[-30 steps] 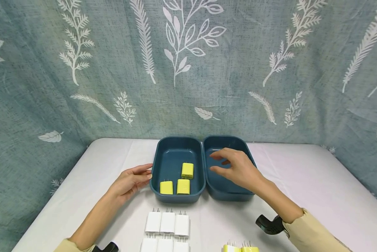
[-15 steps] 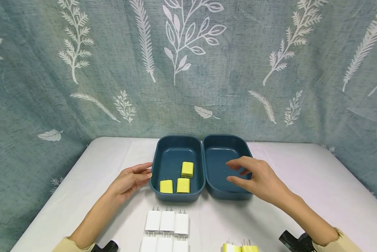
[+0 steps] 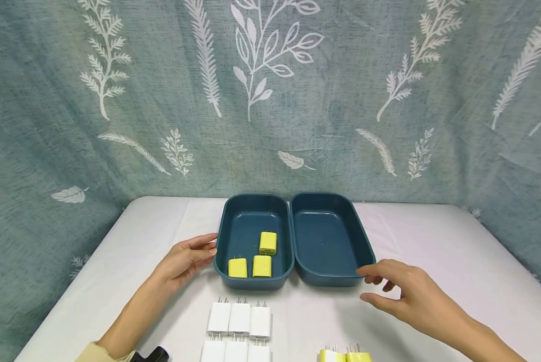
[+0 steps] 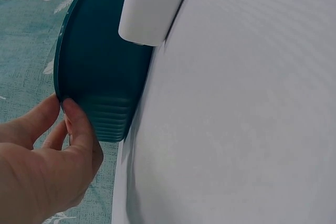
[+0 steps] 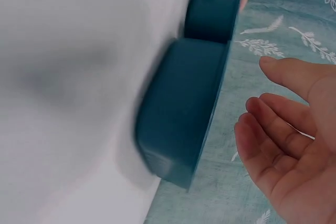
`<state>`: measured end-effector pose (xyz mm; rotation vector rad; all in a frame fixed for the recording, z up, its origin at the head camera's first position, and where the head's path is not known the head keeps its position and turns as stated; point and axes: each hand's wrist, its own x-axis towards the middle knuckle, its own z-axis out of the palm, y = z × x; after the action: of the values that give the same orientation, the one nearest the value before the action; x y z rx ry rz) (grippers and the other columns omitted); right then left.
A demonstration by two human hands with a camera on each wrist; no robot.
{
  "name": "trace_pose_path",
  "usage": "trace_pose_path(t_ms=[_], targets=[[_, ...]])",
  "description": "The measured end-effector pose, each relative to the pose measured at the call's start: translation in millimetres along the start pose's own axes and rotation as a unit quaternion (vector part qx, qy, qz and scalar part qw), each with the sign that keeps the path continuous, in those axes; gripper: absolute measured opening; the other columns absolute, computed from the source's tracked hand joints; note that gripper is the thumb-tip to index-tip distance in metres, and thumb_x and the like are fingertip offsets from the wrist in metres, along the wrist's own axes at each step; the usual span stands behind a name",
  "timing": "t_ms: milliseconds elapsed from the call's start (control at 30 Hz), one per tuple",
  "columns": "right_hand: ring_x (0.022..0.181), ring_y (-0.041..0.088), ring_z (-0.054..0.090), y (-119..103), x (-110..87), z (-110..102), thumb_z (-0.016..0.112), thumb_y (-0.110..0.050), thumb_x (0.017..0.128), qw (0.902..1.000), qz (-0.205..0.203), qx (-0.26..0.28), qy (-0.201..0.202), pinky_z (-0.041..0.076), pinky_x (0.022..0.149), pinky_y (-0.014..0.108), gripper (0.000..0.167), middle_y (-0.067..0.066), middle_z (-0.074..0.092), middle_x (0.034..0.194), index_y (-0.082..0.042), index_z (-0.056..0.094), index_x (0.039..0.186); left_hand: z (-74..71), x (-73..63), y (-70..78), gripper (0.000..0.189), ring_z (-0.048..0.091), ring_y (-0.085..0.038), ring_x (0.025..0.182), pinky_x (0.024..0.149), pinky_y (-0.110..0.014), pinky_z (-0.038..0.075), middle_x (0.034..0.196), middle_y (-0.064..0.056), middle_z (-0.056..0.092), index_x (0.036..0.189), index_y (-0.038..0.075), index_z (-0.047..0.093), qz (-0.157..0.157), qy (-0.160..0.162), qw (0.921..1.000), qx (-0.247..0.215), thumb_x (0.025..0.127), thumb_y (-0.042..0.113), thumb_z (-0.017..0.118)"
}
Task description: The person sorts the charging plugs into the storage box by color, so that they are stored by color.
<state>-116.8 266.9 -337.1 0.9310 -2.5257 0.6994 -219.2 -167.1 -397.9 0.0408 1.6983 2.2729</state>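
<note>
Thumb and fingertips of my left hand (image 3: 184, 261) hold the left rim of a dark blue bin (image 3: 222, 241); the left wrist view shows them meeting at its edge (image 4: 59, 72). Inside that bin lie three yellow wall chargers (image 3: 268, 243). My right hand (image 3: 406, 291), fingers loosely bent and apart from the thumb, hangs near the front right corner of a second blue bin (image 3: 325, 241), holding nothing. In the right wrist view a gap separates this hand (image 5: 294, 145) from the bin (image 5: 178, 98).
Several white wall chargers (image 3: 239, 319) stand in rows on the white table (image 3: 297, 317), prongs pointing away. Two yellow chargers (image 3: 358, 357) sit at the lower frame edge, partly cut off. A patterned green-blue curtain (image 3: 162, 90) hangs behind and beside the table.
My right hand has moved from over the right bin toward me and to the right, past its front corner. The left hand and the chargers have stayed in place.
</note>
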Motion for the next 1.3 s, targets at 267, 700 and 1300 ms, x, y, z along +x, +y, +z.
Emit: trace_pose_path(t_ms=[267,700,1300], targets=[[0.078,0.0,0.055,2.8,-29.4,2.4,0.082,-0.022,0.083,0.9949,0.029,0.035,-0.09,0.049,0.058,0.022,0.036,-0.02,0.058,0.093,-0.018,0.068,0.117,-1.6,-3.4,0.8,0.056,0.066,-0.014,0.092,0.086,-0.025,0.054,0.103,-0.008,0.065,0.143,-0.012,0.043,0.003,-0.006,0.9999,-0.008,0.09,-0.011,0.061],[0.088,0.001,0.054,18.9,-61.9,15.0,0.076,-0.03,0.09,0.9511,0.068,0.148,-0.263,0.049,0.059,0.022,0.044,-0.016,0.059,0.106,-0.008,0.062,0.125,-0.3,-0.9,-0.9,0.055,0.066,-0.013,0.089,0.083,-0.025,0.055,0.102,-0.008,0.065,0.141,-0.011,0.046,0.001,-0.002,1.0,-0.006,0.089,-0.011,0.062],[0.079,-0.007,0.05,8.8,-85.3,48.3,0.075,-0.034,0.09,0.9788,0.034,0.097,-0.177,0.046,0.058,0.016,0.033,-0.026,0.051,0.097,-0.011,0.069,0.113,0.7,-1.6,1.0,0.055,0.066,-0.015,0.093,0.085,-0.026,0.055,0.105,-0.009,0.065,0.141,-0.011,0.045,0.001,0.0,1.0,-0.002,0.089,-0.011,0.063]])
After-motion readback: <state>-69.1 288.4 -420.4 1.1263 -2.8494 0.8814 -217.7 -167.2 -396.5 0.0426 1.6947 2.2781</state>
